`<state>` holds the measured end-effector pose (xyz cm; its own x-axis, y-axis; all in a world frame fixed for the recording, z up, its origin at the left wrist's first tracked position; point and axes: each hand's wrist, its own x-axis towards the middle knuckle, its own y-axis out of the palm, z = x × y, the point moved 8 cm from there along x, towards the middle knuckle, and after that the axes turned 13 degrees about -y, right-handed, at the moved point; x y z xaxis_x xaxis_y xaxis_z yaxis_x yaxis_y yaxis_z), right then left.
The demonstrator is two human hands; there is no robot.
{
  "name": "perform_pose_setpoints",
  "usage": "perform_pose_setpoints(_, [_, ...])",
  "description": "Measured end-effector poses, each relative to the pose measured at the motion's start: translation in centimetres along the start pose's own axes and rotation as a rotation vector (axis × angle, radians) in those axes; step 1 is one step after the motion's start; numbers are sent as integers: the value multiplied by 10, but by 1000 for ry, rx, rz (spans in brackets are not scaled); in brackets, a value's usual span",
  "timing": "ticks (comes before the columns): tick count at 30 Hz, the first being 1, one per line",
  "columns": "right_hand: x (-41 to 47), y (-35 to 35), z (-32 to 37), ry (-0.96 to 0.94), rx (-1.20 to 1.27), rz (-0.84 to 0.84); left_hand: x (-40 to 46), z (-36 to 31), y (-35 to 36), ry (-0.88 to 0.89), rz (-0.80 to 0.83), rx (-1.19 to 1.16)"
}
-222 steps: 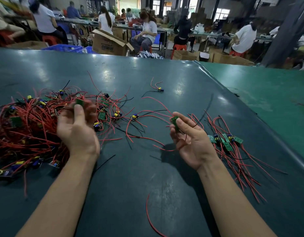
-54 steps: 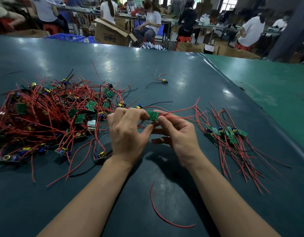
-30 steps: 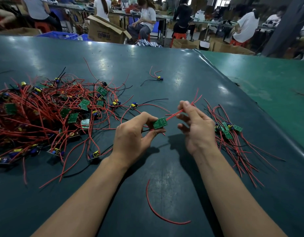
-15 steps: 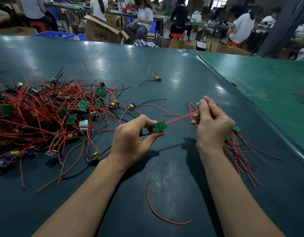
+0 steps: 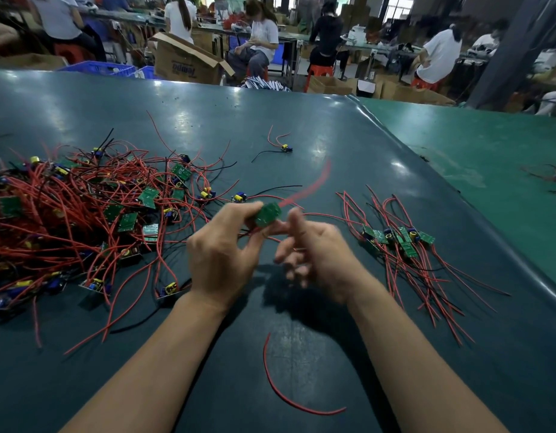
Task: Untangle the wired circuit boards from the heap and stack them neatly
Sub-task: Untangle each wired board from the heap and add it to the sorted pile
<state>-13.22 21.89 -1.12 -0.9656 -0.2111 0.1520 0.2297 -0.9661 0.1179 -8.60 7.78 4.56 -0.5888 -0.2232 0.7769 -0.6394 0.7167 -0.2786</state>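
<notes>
My left hand [image 5: 222, 256] pinches a small green circuit board [image 5: 266, 214] above the table's middle. Its red wires [image 5: 308, 186] trail up and to the right, blurred by motion. Just right of the board is my right hand [image 5: 317, 256], also blurred, with its fingers loosely spread and nothing in them. A big tangled heap of red-wired boards [image 5: 83, 214] covers the left of the dark table [image 5: 208, 354]. On the right, several untangled boards [image 5: 398, 239] lie together with their wires fanned toward me.
A loose red wire [image 5: 289, 398] curls on the table between my forearms. One small wired part [image 5: 286, 148] lies alone farther back. A lighter green table [image 5: 473, 142] adjoins on the right. People sit working among cardboard boxes [image 5: 183, 62] behind.
My right hand slid along the red wires, let them go and came back beside the board. My left hand has kept hold of the board, and the freed wires swing upward.
</notes>
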Motion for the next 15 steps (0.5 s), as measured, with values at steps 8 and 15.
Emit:
perform_pose_setpoints(8, [3,-27,27,-250,-344,-164,2,1,9,84,136,32])
perform_pose_setpoints(15, [-24,-86,43,-332,36,-879,19,36,-25,-204,-94,237])
